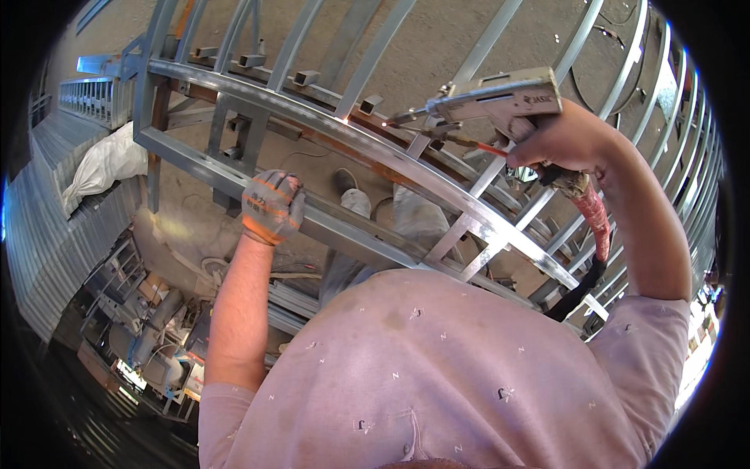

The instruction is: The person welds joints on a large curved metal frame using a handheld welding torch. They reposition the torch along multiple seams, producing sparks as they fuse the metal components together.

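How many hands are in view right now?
2: the left hand, in a grey-and-orange glove, on the nearer metal rail; the right hand around a pistol-shaped torch, some fingers hidden.

At two o'clock we see the right hand point(558, 146) wrapped around a pale gun-shaped torch point(500, 98), its red-sleeved cable point(594, 217) hanging near three! At half past eleven we catch a bright spot point(342, 119) where a slat point(377, 59) meets the upper rail point(437, 184). Between nine and ten, the gloved left hand point(272, 207) curls over the lower rail point(351, 238), a white sack point(113, 164) lying farther out.
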### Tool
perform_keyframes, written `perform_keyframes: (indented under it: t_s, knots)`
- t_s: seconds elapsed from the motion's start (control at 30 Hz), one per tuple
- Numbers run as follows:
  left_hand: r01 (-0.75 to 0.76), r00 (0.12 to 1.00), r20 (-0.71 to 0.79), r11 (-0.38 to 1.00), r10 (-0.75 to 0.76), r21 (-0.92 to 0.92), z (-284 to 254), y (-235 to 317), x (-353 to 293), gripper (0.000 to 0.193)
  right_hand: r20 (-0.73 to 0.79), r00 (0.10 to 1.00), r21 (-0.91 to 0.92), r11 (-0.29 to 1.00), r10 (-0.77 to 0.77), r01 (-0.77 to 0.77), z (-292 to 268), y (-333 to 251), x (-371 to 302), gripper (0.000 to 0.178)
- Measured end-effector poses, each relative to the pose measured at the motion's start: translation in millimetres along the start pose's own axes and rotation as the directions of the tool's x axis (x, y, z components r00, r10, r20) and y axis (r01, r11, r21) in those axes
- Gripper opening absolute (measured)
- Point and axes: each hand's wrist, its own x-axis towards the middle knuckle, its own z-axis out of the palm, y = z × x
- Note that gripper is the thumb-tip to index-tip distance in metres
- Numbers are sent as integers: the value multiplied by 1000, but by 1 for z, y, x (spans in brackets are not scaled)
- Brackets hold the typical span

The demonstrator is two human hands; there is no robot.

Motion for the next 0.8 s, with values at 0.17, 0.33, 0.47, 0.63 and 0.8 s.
perform_keyframes:
  t_s: [0.17, 0.33, 0.47, 0.63, 0.8]
  knots:
    - [-27, 999, -29, 1000, 27, -6, 2, -2, -2, 14, 30, 998, 23, 998, 53, -53, -8, 16, -25, 52]
    - [12, 999, 37, 1000, -11, -14, 2, -3, -3, 11, 40, 995, 33, 995, 89, -91, 3, 24, -36, 54]
    - [44, 998, 45, 999, -43, -2, 2, -1, -5, 11, 44, 994, 48, 993, 104, -106, 7, 25, -36, 54]
    - [41, 998, 44, 999, -41, 10, 1, 1, -3, 12, 30, 993, 32, 993, 116, -117, 7, 24, -38, 54]
    - [25, 999, 38, 1000, -26, 9, 0, 3, -1, 13, 45, 995, -1, 996, 91, -92, 7, 23, -37, 54]
